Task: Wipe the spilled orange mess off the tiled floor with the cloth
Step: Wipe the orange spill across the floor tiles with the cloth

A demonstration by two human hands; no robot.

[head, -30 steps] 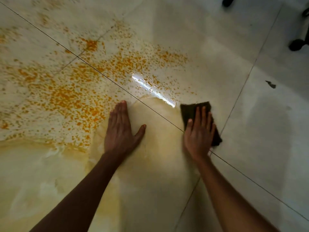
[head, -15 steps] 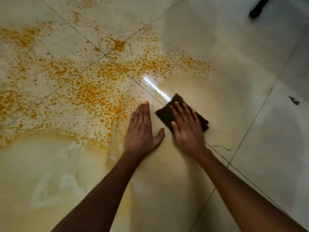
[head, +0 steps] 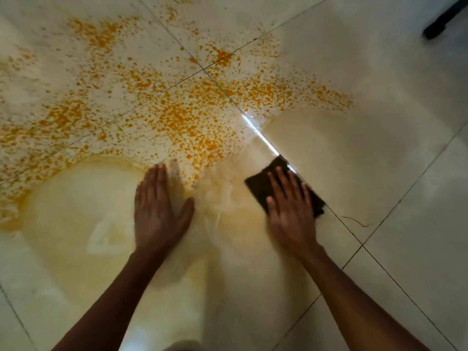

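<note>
Over on the left, the spilled orange mess point(head: 177, 117), a wide scatter of bright orange flecks in a thin wet film, spreads across the far part of the glossy cream tiled floor point(head: 379, 186) and crosses several grout lines. Nearer the person it gives way to a pale yellowish smeared patch point(head: 83, 198), which looks like ground the wiping has already covered.

The left hand point(head: 158, 209) lies flat and open on that smeared patch, fingers together and thumb out, gripping nothing. I take it to be there as a prop, bearing the person's weight as they lean over the floor.

To its right, the right hand point(head: 291, 211) is spread palm-down on the dark brown square cloth point(head: 260, 184), pressing it to the tile rather than clutching it; a flat palm puts more of the cloth against the wet surface. The cloth sits at the near right edge of the spill, beside a grout line that catches a bright glint of light.

Far right, top corner, a dark object point(head: 443, 21) stands on clean tile; I cannot tell what it is.

No brand, label or writing is readable anywhere.
</note>
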